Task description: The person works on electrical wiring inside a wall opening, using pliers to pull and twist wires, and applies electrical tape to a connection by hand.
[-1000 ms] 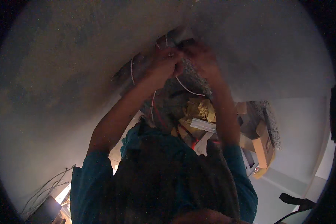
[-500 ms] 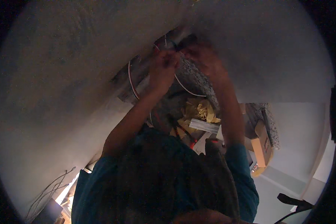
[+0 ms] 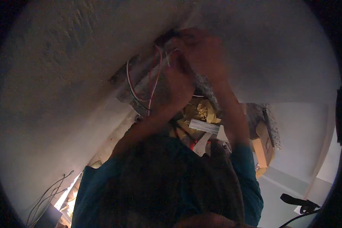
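Observation:
Both hands are raised in dim light at a dark recess (image 3: 166, 37) in the wall, where loose wires come out. My left hand (image 3: 179, 78) is close beside a red-and-white pair of wires (image 3: 154, 81); motion smears its fingers. Just above and to the right, my right hand (image 3: 205, 53) bends toward the recess, its fingers blurred and partly hidden. Whether either hand grips a wire cannot be made out. Another loop of white, red and dark wires (image 3: 130, 81) hangs further left, out of the hands.
Below the hands lie crumpled yellowish paper (image 3: 207, 111) and a pale ribbed strip (image 3: 204, 126). An opened cardboard box (image 3: 263, 146) stands at the right. Thin grey cables (image 3: 45, 197) hang at lower left, and a black strap (image 3: 300, 203) is at lower right.
My left hand has moved right and down, closer to the right hand. My right hand has shifted slightly up and left. The red-and-white wires now show left of my left hand.

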{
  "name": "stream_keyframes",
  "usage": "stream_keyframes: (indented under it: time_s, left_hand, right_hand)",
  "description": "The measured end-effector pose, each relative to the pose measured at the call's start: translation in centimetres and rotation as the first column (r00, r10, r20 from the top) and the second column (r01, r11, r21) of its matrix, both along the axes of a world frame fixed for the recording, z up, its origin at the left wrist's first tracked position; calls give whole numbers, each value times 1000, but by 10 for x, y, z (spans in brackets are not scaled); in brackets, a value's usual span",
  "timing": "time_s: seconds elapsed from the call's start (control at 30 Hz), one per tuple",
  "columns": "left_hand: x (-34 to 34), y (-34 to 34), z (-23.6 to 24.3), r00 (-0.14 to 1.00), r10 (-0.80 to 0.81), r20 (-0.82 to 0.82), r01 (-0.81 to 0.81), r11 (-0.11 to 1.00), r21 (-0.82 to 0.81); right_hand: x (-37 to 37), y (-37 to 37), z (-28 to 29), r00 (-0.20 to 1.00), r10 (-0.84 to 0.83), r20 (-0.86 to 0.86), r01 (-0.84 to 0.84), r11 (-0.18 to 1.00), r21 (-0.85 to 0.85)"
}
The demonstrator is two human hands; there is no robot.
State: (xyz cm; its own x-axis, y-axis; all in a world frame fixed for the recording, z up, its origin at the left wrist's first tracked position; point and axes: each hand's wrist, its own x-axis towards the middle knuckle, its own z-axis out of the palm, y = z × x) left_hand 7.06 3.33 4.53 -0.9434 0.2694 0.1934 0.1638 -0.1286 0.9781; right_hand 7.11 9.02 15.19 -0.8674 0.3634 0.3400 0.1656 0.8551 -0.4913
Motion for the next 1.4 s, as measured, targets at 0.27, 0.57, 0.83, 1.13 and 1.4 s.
stream_keyframes:
  time_s: [0.27, 0.57, 0.83, 1.13, 1.4]
  left_hand:
    - [11, -4, 16, 982, -143, -125, 173, 944, 281]
    - [-6, -32, 27, 955, -285, 80, 285, 958, 11]
    - [-17, -39, 28, 949, -255, 183, 252, 967, 40]
    - [-49, -44, 14, 837, -400, 375, 417, 908, 38]
    - [-54, -33, -17, 842, -408, 353, 344, 910, 232]
  right_hand:
    - [0, 15, -14, 973, 167, 159, -204, 943, 262]
    - [34, 82, -107, 970, 169, -177, -242, 779, -578]
    - [3, 60, -150, 913, 115, -391, -406, 354, -843]
    - [-4, 58, -128, 942, 83, -326, -336, 264, -904]
    - [-10, 90, -140, 953, 211, -216, -228, 31, -973]
